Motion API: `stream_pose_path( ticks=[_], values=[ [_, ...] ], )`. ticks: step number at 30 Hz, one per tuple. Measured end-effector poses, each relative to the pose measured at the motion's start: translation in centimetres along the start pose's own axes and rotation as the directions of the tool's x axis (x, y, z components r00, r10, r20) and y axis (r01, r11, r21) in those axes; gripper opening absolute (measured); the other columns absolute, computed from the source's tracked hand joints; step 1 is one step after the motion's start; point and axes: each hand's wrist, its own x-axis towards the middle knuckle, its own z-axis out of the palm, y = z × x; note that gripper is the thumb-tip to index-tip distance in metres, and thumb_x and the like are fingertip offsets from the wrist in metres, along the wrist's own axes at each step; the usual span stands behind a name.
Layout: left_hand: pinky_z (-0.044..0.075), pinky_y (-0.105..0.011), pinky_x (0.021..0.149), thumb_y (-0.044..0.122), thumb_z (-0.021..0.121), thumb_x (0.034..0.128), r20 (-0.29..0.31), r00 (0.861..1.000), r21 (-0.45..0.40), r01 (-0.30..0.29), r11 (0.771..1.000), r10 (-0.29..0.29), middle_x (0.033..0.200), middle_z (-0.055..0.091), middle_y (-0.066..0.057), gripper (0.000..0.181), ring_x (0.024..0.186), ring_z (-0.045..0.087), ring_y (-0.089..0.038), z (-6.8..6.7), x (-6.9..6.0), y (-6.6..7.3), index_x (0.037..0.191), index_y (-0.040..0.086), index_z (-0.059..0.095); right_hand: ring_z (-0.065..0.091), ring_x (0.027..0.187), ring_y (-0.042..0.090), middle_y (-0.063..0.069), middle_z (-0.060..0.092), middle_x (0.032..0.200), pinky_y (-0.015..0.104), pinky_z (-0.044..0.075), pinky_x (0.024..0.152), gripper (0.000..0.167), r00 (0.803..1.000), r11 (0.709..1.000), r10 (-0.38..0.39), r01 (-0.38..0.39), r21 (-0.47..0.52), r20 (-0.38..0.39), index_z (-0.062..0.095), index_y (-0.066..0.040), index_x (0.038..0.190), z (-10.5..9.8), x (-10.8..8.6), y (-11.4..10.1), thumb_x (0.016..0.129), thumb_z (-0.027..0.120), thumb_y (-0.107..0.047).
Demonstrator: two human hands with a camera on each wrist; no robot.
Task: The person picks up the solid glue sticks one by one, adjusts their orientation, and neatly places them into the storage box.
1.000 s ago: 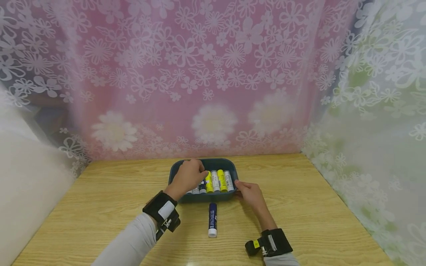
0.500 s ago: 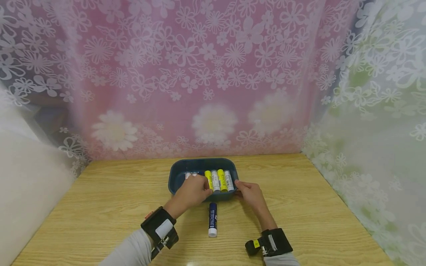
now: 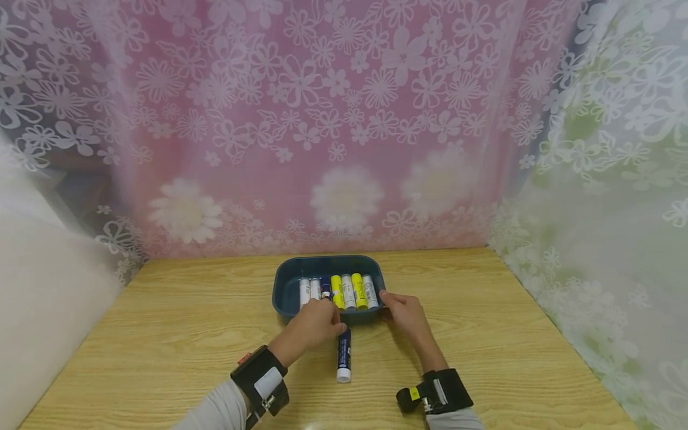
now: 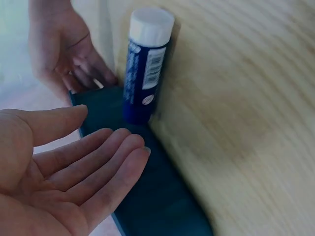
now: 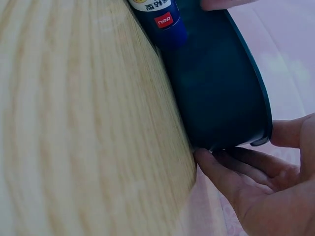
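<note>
A dark blue glue stick [image 3: 344, 356] with a white end lies on the table just in front of a dark teal plastic box [image 3: 287, 288]. My left hand [image 3: 313, 325] hovers over the box's front edge, its fingertips close to the glue stick's far end. In the left wrist view, the fingers of that hand [image 4: 74, 172] are loosely extended, apart from the glue stick [image 4: 145, 69]. At the box's right end my right hand [image 3: 405, 316] holds on, thumb at the rim and fingers at the base, as the right wrist view shows the hand [image 5: 261, 184].
Inside the box, several glue sticks lie side by side, among them a yellow glue stick [image 3: 359, 291] and a white glue stick [image 3: 304, 291]. The wooden table [image 3: 204, 304] ends at a pink floral curtain [image 3: 344, 131] behind and pale curtains at the sides.
My left hand has come out of the box toward me and now hovers near the glue stick on the table. My right hand stays at the box's right end.
</note>
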Motion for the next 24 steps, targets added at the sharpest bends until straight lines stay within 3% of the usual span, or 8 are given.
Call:
stream_pose_path(
  ticks=[4,9,18,24],
  values=[
    [0.029,-0.021,0.045,0.018,0.075,0.0919,0.037,0.999,0.011,0.026,1.0,-0.027,0.055,0.047,0.006,0.026,0.049,0.041,-0.008,0.8,-0.1,-0.1,0.07,0.005,0.072,0.066,0.121,0.036,0.026,0.063,0.134,0.043,0.06,0.094,0.047,1.0,1.0,0.005,-0.005,-0.011,0.005,0.062,0.007,0.134,-0.1,-0.1,0.0,0.105,0.056,-0.03],
    [0.024,-0.022,0.043,0.021,0.074,0.0926,0.056,0.997,0.03,0.044,0.999,-0.045,0.05,0.036,0.007,0.038,0.043,0.035,-0.008,1.5,-0.3,0.0,0.06,0.008,0.06,0.066,0.121,0.036,0.026,0.064,0.134,0.043,0.059,0.094,0.047,1.0,1.0,0.006,-0.006,-0.008,0.007,0.062,0.007,0.133,-0.1,-0.2,-0.2,0.105,0.056,-0.03],
    [0.027,-0.022,0.045,0.023,0.076,0.0916,0.056,0.997,0.069,0.055,0.996,-0.059,0.057,0.04,0.004,0.034,0.047,0.039,-0.009,2.3,-0.5,0.6,0.067,0.009,0.058,0.062,0.127,0.036,0.024,0.064,0.134,0.043,0.058,0.096,0.046,1.0,1.0,0.009,-0.009,-0.027,-0.005,0.064,0.005,0.132,-0.1,0.0,-0.1,0.104,0.058,-0.031],
    [0.028,-0.022,0.044,0.023,0.078,0.0901,0.03,0.998,0.075,0.048,0.996,-0.051,0.055,0.041,0.006,0.036,0.046,0.04,-0.009,2.9,-0.4,0.3,0.063,0.011,0.058,0.059,0.131,0.035,0.021,0.065,0.135,0.047,0.054,0.103,0.047,1.0,0.998,0.019,-0.02,-0.064,-0.012,0.065,0.003,0.132,-0.1,0.0,-0.1,0.104,0.058,-0.034]
  ],
)
